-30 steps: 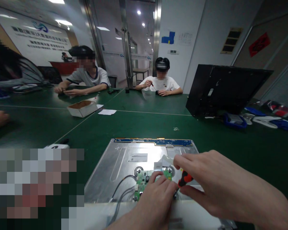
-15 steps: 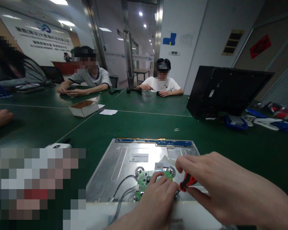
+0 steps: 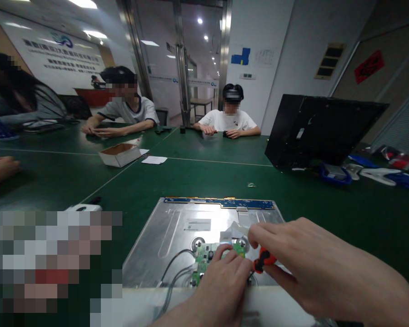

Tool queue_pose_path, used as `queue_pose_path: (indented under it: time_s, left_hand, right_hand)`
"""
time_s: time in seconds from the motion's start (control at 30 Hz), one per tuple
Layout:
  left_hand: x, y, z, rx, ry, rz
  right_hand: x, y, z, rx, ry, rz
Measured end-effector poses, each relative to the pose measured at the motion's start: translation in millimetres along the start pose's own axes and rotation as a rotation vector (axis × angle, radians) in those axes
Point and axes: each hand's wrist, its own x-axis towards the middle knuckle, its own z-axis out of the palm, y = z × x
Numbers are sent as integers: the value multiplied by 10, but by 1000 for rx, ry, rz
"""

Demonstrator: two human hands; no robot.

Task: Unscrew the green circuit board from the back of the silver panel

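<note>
A green circuit board (image 3: pixel 207 250) lies on the back of a silver metal display panel (image 3: pixel 172 222). My left hand (image 3: pixel 225 277) is over the board's right part, its fingers bent and close together; whatever the fingertips grip on the lower right is hidden. A red and black screwdriver (image 3: pixel 264 260) is held between thumb and fingers of my right hand (image 3: pixel 303 263). Its shaft points down-left to the board's right edge, beside my left fingertips, and the tip is hidden. Dark and grey cables (image 3: pixel 177 263) run from the board's left side.
A blue strip board (image 3: pixel 204 202) edges the panel's far side. A black monitor-like housing (image 3: pixel 320 131) stands at right, near blue-handled tools (image 3: pixel 391 176). On the green table (image 3: pixel 204 177) are a small white box (image 3: pixel 119 156) and paper (image 3: pixel 154 160). Two people (image 3: pixel 230 118) (image 3: pixel 126 109) sit opposite.
The screwdriver handle has turned slightly in my right fingers, and that hand has shifted a little left. My left hand stays in place.
</note>
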Motion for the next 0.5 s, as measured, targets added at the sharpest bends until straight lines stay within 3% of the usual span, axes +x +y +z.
queue_pose_path:
  time_s: [0.2,0.5]
  left_hand:
    - [-1,-26,13,2,-11,7]
    - [-1,-15,10,-14,24,15]
  right_hand:
    - [39,32,21,-26,13,52]
    - [-4,-12,-2,-12,5,-4]
